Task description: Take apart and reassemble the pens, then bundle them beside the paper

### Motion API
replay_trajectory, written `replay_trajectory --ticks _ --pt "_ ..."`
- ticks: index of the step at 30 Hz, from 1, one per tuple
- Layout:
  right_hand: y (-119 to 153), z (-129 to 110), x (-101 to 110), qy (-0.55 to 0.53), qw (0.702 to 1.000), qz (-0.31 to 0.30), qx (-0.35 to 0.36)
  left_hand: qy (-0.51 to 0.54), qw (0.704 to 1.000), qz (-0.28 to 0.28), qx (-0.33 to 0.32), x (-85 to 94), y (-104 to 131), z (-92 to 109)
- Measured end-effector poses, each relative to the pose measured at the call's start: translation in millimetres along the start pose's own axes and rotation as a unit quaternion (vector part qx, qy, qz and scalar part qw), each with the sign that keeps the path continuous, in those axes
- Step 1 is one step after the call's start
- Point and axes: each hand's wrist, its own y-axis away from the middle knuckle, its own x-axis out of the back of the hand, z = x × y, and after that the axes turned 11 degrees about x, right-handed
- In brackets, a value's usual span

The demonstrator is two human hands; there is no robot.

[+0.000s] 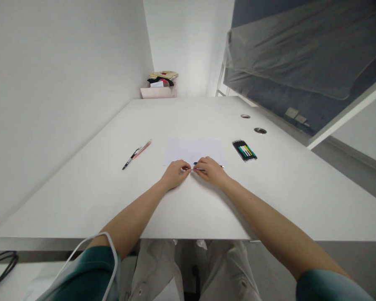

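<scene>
My left hand [176, 173] and my right hand [208, 170] meet at the front edge of a white paper sheet [194, 149]. Both have fingers pinched on a small, thin piece that looks like part of a pen, too small to name surely. A dark blue tip [195, 163] shows beside my right fingertips, and a dark pointed end [222, 166] sticks out past the right side of that hand. Left of the sheet lie a black and white pen [130, 160] and a reddish pen [143, 149]. A flat pack of dark pens [244, 150] rests to the right.
The white table [191, 209] runs along the left wall. Two round cable holes [245, 116] [260, 131] are in its right side. Beyond the far edge stands a pinkish box [156, 92] with cloth items on top. A white cable loops over my left arm.
</scene>
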Motion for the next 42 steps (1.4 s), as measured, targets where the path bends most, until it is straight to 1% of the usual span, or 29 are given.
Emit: replay_trajectory --ticks 3,7,10,14,18,24,27,30,32,36,42 --pt "0 0 2 0.002 1.000 -0.012 -0.003 0.002 1.000 -0.005 0.012 -0.7 0 -1" --pt "3 4 7 0.013 0.999 -0.028 -0.045 0.001 0.998 0.020 0.060 3.0 -1 -4" --pt "5 8 7 0.018 0.997 -0.025 -0.074 -0.005 0.996 0.027 0.084 5.7 -2 -6" --pt "6 13 5 0.012 0.995 -0.012 -0.098 -0.014 0.996 0.026 0.085 5.9 -4 -9" --pt "6 14 5 0.010 0.993 -0.014 -0.116 -0.006 0.996 0.031 0.082 4.2 -5 -10" --pt "6 15 9 0.002 0.992 -0.002 -0.124 -0.009 0.995 0.028 0.100 4.3 -6 -12" --pt "8 19 11 0.000 0.992 0.016 -0.126 -0.027 0.995 0.026 0.094 5.4 -6 -12" --pt "10 23 11 -0.001 0.991 0.030 -0.130 -0.043 0.995 0.041 0.083 6.2 -7 -12" --pt "11 25 11 -0.003 0.991 0.037 -0.131 -0.042 0.995 0.048 0.082 6.2 -8 -12" --pt "12 27 11 -0.006 0.990 0.044 -0.135 -0.033 0.994 0.043 0.091 6.0 -8 -12" --pt "14 29 10 0.002 0.984 0.061 -0.170 -0.033 0.994 0.037 0.099 6.5 -7 -10"
